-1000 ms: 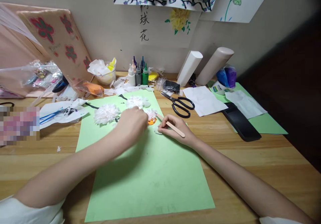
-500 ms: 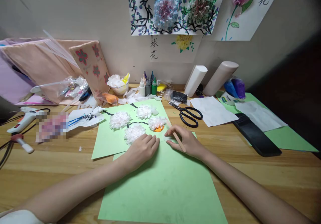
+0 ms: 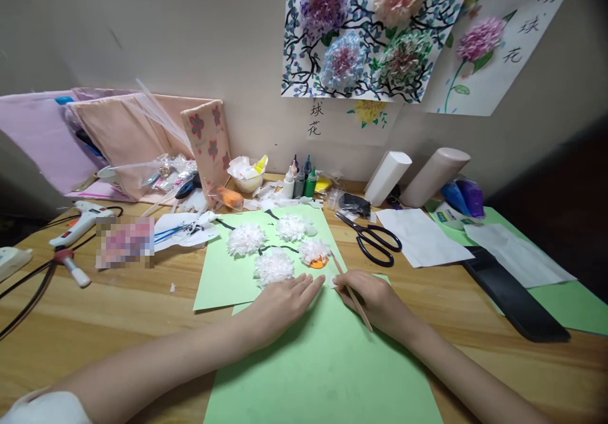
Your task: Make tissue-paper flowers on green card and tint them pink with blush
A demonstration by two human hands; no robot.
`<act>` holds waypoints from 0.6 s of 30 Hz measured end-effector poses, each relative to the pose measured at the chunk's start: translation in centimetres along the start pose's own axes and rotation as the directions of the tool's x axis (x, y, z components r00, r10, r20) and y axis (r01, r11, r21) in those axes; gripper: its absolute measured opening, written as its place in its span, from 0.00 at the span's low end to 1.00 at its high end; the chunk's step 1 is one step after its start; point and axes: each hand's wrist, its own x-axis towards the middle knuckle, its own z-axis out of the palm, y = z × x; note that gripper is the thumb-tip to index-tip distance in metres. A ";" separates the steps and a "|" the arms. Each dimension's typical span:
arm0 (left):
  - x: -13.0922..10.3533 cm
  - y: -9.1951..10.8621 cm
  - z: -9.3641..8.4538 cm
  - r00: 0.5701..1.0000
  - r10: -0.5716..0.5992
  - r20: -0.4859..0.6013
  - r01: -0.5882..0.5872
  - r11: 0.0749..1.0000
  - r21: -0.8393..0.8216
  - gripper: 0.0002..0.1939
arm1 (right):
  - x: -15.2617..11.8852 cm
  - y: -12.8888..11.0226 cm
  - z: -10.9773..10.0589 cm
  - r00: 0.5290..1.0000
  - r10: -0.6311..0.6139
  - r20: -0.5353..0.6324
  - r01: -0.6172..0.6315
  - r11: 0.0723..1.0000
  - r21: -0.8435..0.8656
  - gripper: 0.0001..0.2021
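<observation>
My right hand [image 3: 377, 294] grips a flat wooden stick [image 3: 360, 311], its upper tip close to a white paper flower [image 3: 314, 250] with an orange disc [image 3: 318, 262] under it. A small whitish scrap [image 3: 330, 281] shows by the right fingertips; whether they pinch it I cannot tell. Fingers stretched out, my left hand [image 3: 289, 302] lies across the lower edge of a green sheet [image 3: 213, 288] that bears several white flowers and black branch strokes. Another green sheet [image 3: 323, 373] spreads under both hands.
Black-handled scissors [image 3: 375, 242] lie right of the flowers, beside a white paper [image 3: 420, 237] and a black phone-like slab [image 3: 515, 294]. Paint bottles [image 3: 299, 185] stand at the back. A glue gun [image 3: 78, 224] and its cable lie left. Flower pictures [image 3: 375, 38] hang on the wall.
The view has tilted up and shifted left. My right hand has turned the stick, and its lower end now sticks out further toward me. The left fingers have straightened out.
</observation>
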 end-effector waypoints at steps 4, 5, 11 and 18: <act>0.1 0.5 -0.5 0.999 0.022 0.025 -0.021 0.999 -0.031 0.24 | 0.0 -0.1 -0.1 0.997 -0.071 0.041 0.075 0.991 -0.114 0.08; 0.2 0.5 -0.5 0.999 0.035 0.023 -0.034 0.999 -0.034 0.24 | 0.1 -0.1 -0.1 0.996 -0.081 0.048 0.087 0.988 -0.131 0.09; 0.7 0.3 -0.9 1.000 0.024 0.000 -0.024 0.997 -0.080 0.20 | 0.2 -0.4 0.0 0.998 -0.038 0.053 0.046 0.989 -0.143 0.09; 0.5 0.1 0.1 0.999 -0.005 -0.042 0.002 0.997 -0.075 0.18 | 0.3 0.2 -0.1 0.994 0.090 -0.054 -0.081 0.985 0.153 0.03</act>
